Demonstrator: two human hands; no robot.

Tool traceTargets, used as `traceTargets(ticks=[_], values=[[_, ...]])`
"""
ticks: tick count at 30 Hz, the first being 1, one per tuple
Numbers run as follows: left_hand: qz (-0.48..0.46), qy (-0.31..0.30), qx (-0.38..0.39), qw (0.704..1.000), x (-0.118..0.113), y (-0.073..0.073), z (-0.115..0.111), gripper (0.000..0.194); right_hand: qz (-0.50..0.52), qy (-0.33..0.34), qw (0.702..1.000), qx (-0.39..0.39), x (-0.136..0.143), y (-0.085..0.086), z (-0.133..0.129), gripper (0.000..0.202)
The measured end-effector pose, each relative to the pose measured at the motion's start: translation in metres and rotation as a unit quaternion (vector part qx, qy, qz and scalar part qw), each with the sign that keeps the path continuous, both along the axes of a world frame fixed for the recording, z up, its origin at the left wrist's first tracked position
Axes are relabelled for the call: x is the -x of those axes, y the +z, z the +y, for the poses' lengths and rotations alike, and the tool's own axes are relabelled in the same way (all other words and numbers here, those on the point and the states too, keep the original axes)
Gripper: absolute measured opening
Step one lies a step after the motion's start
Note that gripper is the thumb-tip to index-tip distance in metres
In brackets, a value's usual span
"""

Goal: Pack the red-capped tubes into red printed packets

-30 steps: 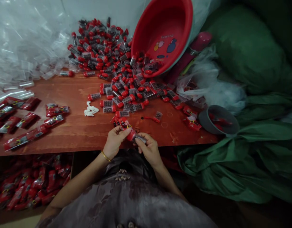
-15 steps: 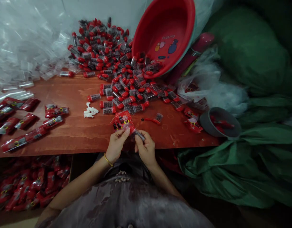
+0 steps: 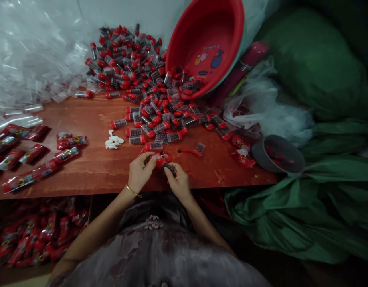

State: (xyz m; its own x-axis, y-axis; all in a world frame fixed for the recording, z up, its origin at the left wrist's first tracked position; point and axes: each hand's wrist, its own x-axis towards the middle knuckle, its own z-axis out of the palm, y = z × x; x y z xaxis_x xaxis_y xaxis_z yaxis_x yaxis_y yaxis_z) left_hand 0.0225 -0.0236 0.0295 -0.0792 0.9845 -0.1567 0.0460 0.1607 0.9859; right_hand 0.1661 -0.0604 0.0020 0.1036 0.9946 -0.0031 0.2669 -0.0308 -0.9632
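Note:
Between my two hands is a small clear tube [image 3: 170, 168] with a red cap end and dark contents. My left hand [image 3: 141, 170] has thumb and fingers pinched at the tube's red end; a gold bangle circles that wrist. My right hand [image 3: 178, 180] grips the clear, dark-filled end between thumb and fingers. Just beyond my left fingers another red-capped tube [image 3: 154, 146] lies on red printed wrappers [image 3: 166, 154], which the hands partly cover. To the right rests a further clear tube [image 3: 199, 149] joined to a thin red piece with a dark tip.
Many red-capped tubes [image 3: 148, 99] are heaped toward a tilted red basin [image 3: 208, 44]. Clear empty tubes [image 3: 31, 67] pile up at left, above red wrapped packs [image 3: 34, 153]. White scraps [image 3: 113, 140] lie mid-table. A grey bowl [image 3: 264, 153] and green cloth [image 3: 294, 211] are right.
Both hands have shifted slightly left, and the held tube has tilted with its red end more in view. A tube now shows lying over the printed wrappers beyond my left hand.

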Motion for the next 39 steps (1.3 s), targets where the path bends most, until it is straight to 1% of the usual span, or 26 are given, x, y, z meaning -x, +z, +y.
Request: traceTargets(ticks=[1, 3, 5, 6, 9, 11, 12, 14, 16, 20, 22, 24, 25, 27, 29, 32, 34, 36, 37, 39], values=[[0.066, 0.000, -0.014, 0.998, 0.003, -0.001, 0.002, 0.028, -0.008, 0.006, 1.000, 0.003, -0.003, -0.003, 0.002, 0.022], [0.202, -0.010, -0.034, 0.979, 0.007, -0.001, 0.007, 0.025, 0.004, 0.018, 1.000, 0.018, -0.007, -0.007, 0.003, 0.024], [0.319, -0.029, -0.057, 0.946, 0.007, 0.002, 0.014, 0.028, 0.034, 0.031, 0.998, 0.034, -0.011, -0.006, 0.004, 0.026], [0.362, -0.042, -0.071, 0.928, 0.005, 0.004, 0.019, 0.030, 0.047, 0.037, 0.997, 0.039, -0.012, -0.004, 0.003, 0.027], [0.438, -0.103, -0.091, 0.889, -0.007, 0.008, 0.038, 0.032, 0.075, 0.059, 0.994, 0.047, -0.016, -0.001, 0.001, 0.028], [0.461, -0.148, -0.076, 0.872, -0.018, 0.008, 0.049, 0.028, 0.092, 0.063, 0.993, 0.048, -0.019, -0.001, -0.002, 0.028], [0.463, -0.162, -0.069, 0.869, -0.023, 0.008, 0.054, 0.024, 0.100, 0.061, 0.992, 0.048, -0.020, -0.002, -0.003, 0.029], [0.439, -0.164, -0.061, 0.881, -0.030, 0.007, 0.059, 0.017, 0.111, 0.057, 0.991, 0.047, -0.022, -0.005, -0.006, 0.030], [0.402, -0.153, -0.056, 0.901, -0.033, 0.006, 0.062, 0.019, 0.116, 0.056, 0.991, 0.045, -0.023, -0.008, -0.008, 0.031], [0.334, -0.137, -0.050, 0.931, -0.026, 0.007, 0.063, 0.022, 0.136, 0.052, 0.989, 0.036, -0.025, -0.010, -0.006, 0.032], [0.248, -0.117, -0.055, 0.960, -0.022, 0.011, 0.062, 0.025, 0.147, 0.044, 0.988, 0.034, -0.026, -0.007, -0.005, 0.030], [0.129, -0.084, -0.050, 0.987, -0.021, 0.014, 0.058, 0.028, 0.150, 0.040, 0.987, 0.033, -0.027, -0.002, -0.004, 0.029], [0.069, -0.066, -0.041, 0.995, -0.021, 0.016, 0.055, 0.029, 0.150, 0.039, 0.987, 0.031, -0.027, 0.001, -0.004, 0.028], [-0.035, -0.038, -0.012, 0.999, -0.024, 0.019, 0.047, 0.029, 0.155, 0.037, 0.987, 0.022, -0.027, 0.007, -0.004, 0.026], [-0.118, -0.023, 0.022, 0.993, -0.029, 0.021, 0.038, 0.031, 0.182, 0.034, 0.983, 0.007, -0.026, 0.010, -0.004, 0.025], [-0.202, -0.018, 0.064, 0.977, -0.035, 0.024, 0.025, 0.039, 0.232, 0.026, 0.972, -0.003, -0.023, 0.012, -0.004, 0.027], [-0.224, -0.038, 0.084, 0.970, -0.035, 0.024, 0.019, 0.042, 0.254, 0.012, 0.967, 0.004, -0.022, 0.012, -0.004, 0.028], [-0.218, -0.054, 0.095, 0.970, -0.034, 0.023, 0.016, 0.038, 0.285, -0.016, 0.958, 0.010, -0.020, 0.014, -0.003, 0.028], [-0.211, -0.053, 0.097, 0.971, -0.033, 0.022, 0.015, 0.037, 0.305, -0.032, 0.952, 0.014, -0.019, 0.015, -0.003, 0.027], [-0.201, -0.027, 0.092, 0.975, -0.033, 0.018, 0.014, 0.038, 0.339, -0.065, 0.939, 0.016, -0.017, 0.018, -0.001, 0.026]])
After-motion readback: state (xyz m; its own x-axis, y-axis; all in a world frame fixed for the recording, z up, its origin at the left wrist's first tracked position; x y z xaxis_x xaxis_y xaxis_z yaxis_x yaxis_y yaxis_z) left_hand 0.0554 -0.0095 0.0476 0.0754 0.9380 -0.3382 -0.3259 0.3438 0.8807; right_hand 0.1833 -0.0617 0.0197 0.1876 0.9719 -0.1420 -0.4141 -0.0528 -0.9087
